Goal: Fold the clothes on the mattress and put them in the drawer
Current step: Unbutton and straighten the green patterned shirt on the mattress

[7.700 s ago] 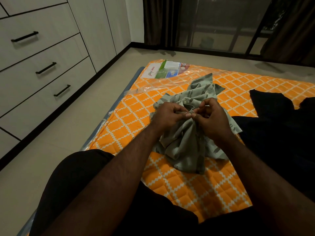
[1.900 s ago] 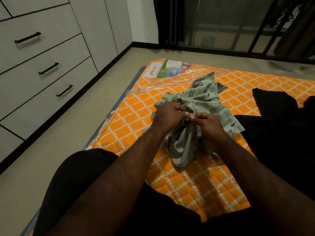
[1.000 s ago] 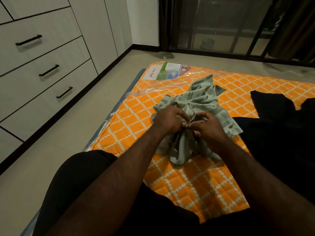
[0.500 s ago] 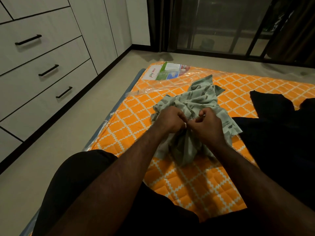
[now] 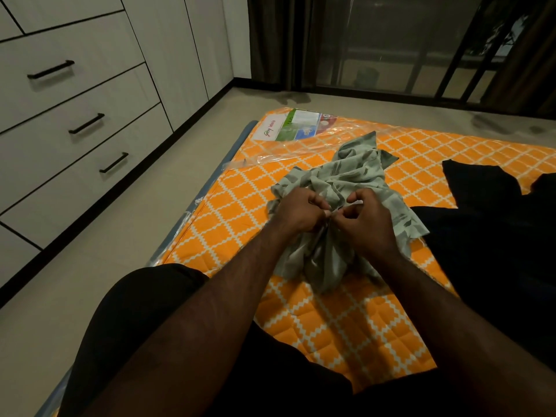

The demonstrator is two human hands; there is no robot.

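Observation:
A crumpled grey-green patterned shirt [image 5: 358,173] lies bunched on the orange diamond-quilted mattress [image 5: 240,212]. My left hand [image 5: 296,210] and my right hand [image 5: 368,221] meet over the middle of the shirt, fingertips together, each pinching a small bit of its fabric. What sits between the fingertips is too small to tell. Dark clothes [image 5: 487,212] are spread on the mattress at the right. Three closed white drawers with black handles [image 5: 85,123] stand in the unit at the left.
A strip of beige floor [image 5: 129,236] runs between the mattress and the drawer unit. A printed label under clear plastic wrap [image 5: 293,126] covers the mattress's far corner. Dark curtains and a glass door [image 5: 391,43] close the far side. My black-clad knee [image 5: 135,311] is at the mattress edge.
Both hands have stayed pinched together on the shirt's middle, with only small finger movements. The hanging fabric below them has bunched up slightly. The view shifted a little.

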